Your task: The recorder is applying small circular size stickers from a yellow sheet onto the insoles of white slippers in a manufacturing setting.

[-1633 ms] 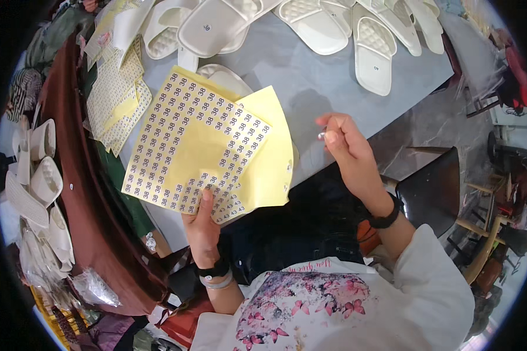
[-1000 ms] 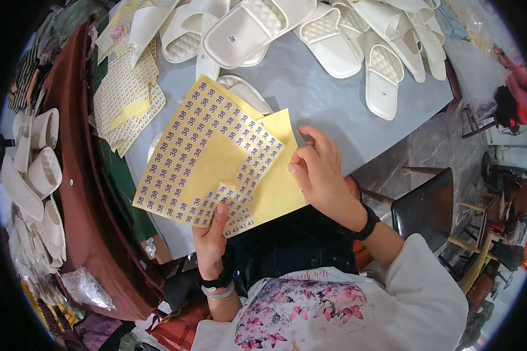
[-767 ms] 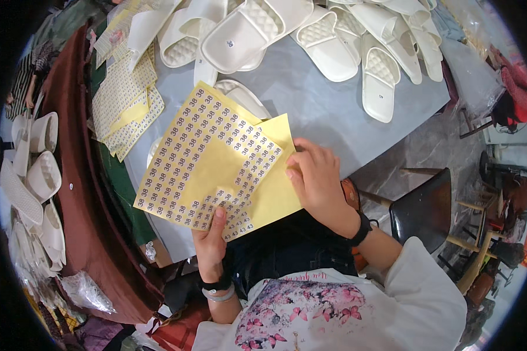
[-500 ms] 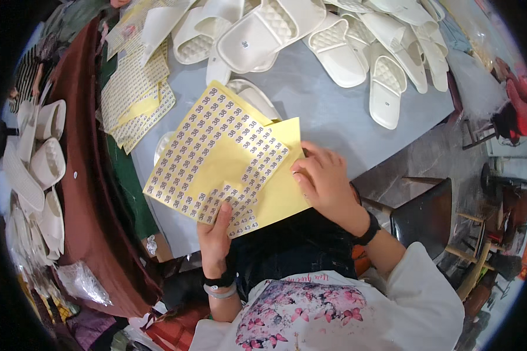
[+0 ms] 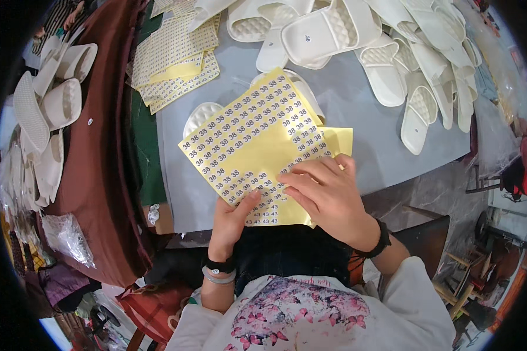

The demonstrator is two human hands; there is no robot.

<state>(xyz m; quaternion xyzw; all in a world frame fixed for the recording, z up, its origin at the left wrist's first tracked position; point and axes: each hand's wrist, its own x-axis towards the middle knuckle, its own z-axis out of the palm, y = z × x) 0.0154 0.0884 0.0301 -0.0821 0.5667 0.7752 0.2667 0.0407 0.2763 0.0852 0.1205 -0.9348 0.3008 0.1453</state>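
My left hand [image 5: 231, 219] grips the near edge of a stack of yellow sticker sheets [image 5: 252, 137] covered with small round white labels, thumb on top. Part of the top sheet's middle is bare yellow where labels are gone. My right hand [image 5: 328, 196] lies on the sheets' lower right part, fingers spread flat and fingertips touching labels near the bare patch. A white slipper [image 5: 202, 114] lies partly hidden under the sheets on the grey table [image 5: 357, 123].
Several white slippers [image 5: 345, 35] are heaped at the table's far side and right. More sticker sheets [image 5: 173, 55] lie at the far left. A brown cloth [image 5: 108, 146] and another slipper pile [image 5: 41, 111] are on the left. A dark chair [image 5: 433, 234] stands at right.
My right hand came down from the air onto the sticker sheets and now presses on them. The view has shifted slightly; my left hand kept its hold.
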